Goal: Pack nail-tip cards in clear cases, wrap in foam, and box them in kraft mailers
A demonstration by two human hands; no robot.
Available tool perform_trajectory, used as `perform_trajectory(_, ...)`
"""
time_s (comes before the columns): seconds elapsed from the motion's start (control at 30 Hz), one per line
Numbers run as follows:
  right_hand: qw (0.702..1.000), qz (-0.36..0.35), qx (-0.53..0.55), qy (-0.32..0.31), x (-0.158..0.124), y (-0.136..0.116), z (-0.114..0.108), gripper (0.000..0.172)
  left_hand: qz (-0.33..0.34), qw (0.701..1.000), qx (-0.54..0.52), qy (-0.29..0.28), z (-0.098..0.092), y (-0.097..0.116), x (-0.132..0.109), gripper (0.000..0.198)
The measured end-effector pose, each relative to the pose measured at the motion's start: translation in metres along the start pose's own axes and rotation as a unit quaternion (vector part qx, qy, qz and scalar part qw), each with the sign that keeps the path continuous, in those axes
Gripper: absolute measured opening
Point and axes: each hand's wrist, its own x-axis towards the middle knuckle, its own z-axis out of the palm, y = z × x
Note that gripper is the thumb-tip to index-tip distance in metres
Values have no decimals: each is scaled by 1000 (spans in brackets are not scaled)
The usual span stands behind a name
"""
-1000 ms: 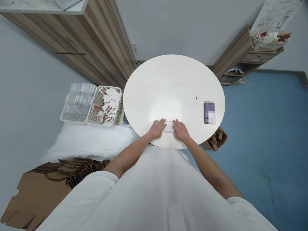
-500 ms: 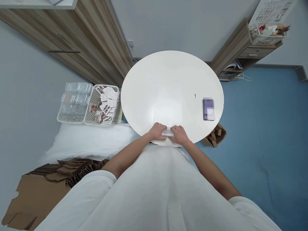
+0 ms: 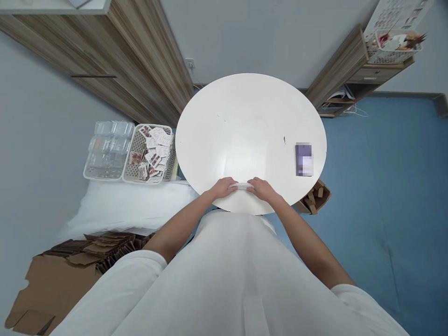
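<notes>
Near the front edge of the round white table [image 3: 252,107], a small translucent plastic box [image 3: 242,185] is held between my two hands, with its narrow side towards me. My left hand [image 3: 223,187] grips its left end, fingers curled around it. At the right end, my right hand [image 3: 262,188] is closed on it in the same way. My fingers cover both ends, so its full shape is hidden.
To the left stand a basket of clear plastic boxes [image 3: 109,144] and a basket of printed cards [image 3: 154,151]. White sheeting [image 3: 129,205] and folded cardboard [image 3: 56,289] lie below them. A purple item [image 3: 304,159], blurred out, rests on the table's right; a carton [image 3: 317,198] stands beneath.
My hands have moved slightly forward and a little apart along the plastic box. The box is tipped to show a thinner side. Everything else stays in place.
</notes>
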Motion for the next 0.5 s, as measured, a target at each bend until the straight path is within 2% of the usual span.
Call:
perform_trajectory(0.13, 996, 48, 79, -9, 7, 6, -10, 33, -58, 996, -61, 19, 3, -6, 6, 29)
perform_trajectory(0.3, 983, 100, 152, -39, 8, 20, -15, 23, -92, 981, -164, 37, 0, -17, 15, 32)
perform_trajectory(0.4, 971, 115, 209, -27, 9, 27, -13, 21, -128, 970, -204, 44, -2, -27, 17, 34)
perform_trajectory(0.5, 959, 129, 251, -1, 12, 33, -8, 19, -136, 964, -217, 74, 0, -37, 17, 32)
